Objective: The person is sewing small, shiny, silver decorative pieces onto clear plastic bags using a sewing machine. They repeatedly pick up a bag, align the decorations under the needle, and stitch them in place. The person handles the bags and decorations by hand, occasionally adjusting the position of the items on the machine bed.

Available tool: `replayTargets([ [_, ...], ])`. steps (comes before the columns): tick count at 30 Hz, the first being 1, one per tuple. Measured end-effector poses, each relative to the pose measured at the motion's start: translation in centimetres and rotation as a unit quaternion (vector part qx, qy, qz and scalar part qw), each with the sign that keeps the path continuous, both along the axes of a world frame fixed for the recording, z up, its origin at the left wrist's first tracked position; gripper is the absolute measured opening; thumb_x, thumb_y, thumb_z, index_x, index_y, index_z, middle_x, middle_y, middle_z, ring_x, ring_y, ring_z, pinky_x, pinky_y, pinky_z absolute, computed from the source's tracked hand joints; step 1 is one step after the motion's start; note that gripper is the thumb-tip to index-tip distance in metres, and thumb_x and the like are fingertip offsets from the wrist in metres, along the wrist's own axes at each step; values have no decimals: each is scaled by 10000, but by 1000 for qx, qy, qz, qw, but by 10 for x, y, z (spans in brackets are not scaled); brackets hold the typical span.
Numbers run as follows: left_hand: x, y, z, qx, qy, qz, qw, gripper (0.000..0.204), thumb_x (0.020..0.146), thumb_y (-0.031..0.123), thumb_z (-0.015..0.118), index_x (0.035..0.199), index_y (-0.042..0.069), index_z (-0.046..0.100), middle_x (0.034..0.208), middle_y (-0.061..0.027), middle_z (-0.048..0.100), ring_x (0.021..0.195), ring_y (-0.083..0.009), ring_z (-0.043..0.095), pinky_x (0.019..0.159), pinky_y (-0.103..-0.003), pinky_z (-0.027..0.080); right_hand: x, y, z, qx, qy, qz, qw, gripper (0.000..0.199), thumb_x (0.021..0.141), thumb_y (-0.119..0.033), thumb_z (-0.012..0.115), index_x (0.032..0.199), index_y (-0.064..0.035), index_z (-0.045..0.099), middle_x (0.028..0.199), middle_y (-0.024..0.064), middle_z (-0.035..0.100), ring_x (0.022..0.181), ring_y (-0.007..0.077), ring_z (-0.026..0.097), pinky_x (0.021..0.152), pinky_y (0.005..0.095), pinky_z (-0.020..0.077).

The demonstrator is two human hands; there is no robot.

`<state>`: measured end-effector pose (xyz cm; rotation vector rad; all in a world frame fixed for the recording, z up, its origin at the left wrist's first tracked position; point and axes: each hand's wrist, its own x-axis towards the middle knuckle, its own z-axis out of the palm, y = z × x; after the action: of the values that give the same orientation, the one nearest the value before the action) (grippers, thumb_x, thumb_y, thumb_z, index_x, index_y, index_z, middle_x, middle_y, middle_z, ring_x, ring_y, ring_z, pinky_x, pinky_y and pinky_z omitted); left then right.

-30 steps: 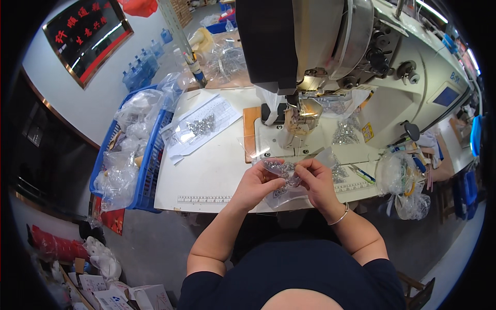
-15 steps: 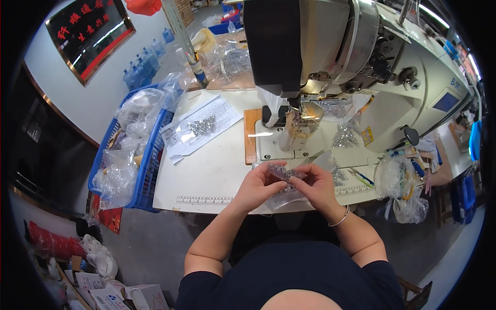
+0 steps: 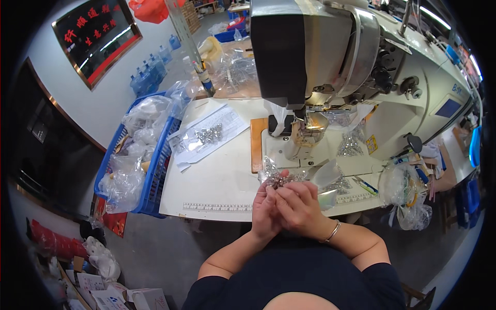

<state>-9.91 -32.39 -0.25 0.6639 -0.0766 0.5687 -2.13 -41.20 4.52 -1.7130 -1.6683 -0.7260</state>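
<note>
Close together at the table's front edge, both my hands work on a silvery, glittering piece of beaded or rhinestone trim (image 3: 270, 169). My left hand (image 3: 264, 213) has its fingers closed round the lower part of it. Fingers bent, my right hand (image 3: 301, 209) pinches at the same spot and partly covers the left fingertips. The exact shape of the trim is hidden by the fingers. Just beyond my hands stands the sewing machine (image 3: 281, 57), its presser area above a metal plate. More glittering pieces (image 3: 341, 184) lie beside my right hand, near a see-through plastic bag (image 3: 326, 174).
Left on the white table (image 3: 206, 181), a paper sheet (image 3: 235, 121) bears a heap of silvery pieces (image 3: 209, 134). A blue basket (image 3: 155, 181) of plastic bags adjoins the table. Snips (image 3: 366, 184) and a printed ruler strip (image 3: 217, 207) lie at right and front.
My hands have turned more upright and drawn together, the right now overlapping the left. The glittering trim stands up above the fingers. The whole view has shifted slightly.
</note>
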Motion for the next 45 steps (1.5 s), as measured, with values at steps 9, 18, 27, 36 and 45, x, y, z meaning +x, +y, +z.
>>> replayTargets([
  [9, 6, 28, -27, -125, -38, -28, 991, 381, 989, 336, 322, 1316, 160, 404, 1321, -87, 470, 1169, -249, 495, 1009, -424, 409, 32, -16, 1, 57, 152, 95, 982, 380, 691, -65, 715, 1053, -15, 612, 1050, 109, 605, 1043, 293, 559, 874, 362, 456],
  [18, 6, 20, -38, -109, -42, -30, 993, 339, 967, 244, 407, 1283, 125, 419, 1301, -116, 483, 1157, -265, 510, 1003, -433, 425, 75, -11, 3, -120, 431, 55, 893, 476, 608, -247, 813, 1024, -101, 634, 833, 39, 569, 835, 168, 527, 769, 290, 417],
  [27, 7, 8, -33, -73, 6, 43, 996, 260, 922, 35, 474, 1175, 93, 482, 1155, -94, 580, 1100, -250, 555, 929, -416, 479, 76, -11, 4, -137, 380, 56, 913, 290, 578, -209, 831, 790, -98, 666, 709, 0, 558, 683, 151, 481, 666, 286, 406],
  [36, 3, 6, -26, -111, 13, 15, 994, 306, 936, 81, 462, 1236, 143, 444, 1181, -91, 572, 1120, -263, 542, 939, -432, 470, 87, -17, 12, -99, 324, 92, 936, 363, 557, -233, 840, 856, -112, 673, 715, -6, 576, 707, 173, 541, 663, 307, 433],
  [45, 2, 6, -32, -9, 65, 73, 995, 441, 872, -37, 499, 1284, 95, 410, 1263, -142, 499, 1171, -274, 502, 952, -427, 466, 84, -22, 12, -124, 365, 58, 921, 272, 617, -166, 807, 843, -89, 677, 675, 4, 583, 647, 164, 525, 602, 284, 425],
])
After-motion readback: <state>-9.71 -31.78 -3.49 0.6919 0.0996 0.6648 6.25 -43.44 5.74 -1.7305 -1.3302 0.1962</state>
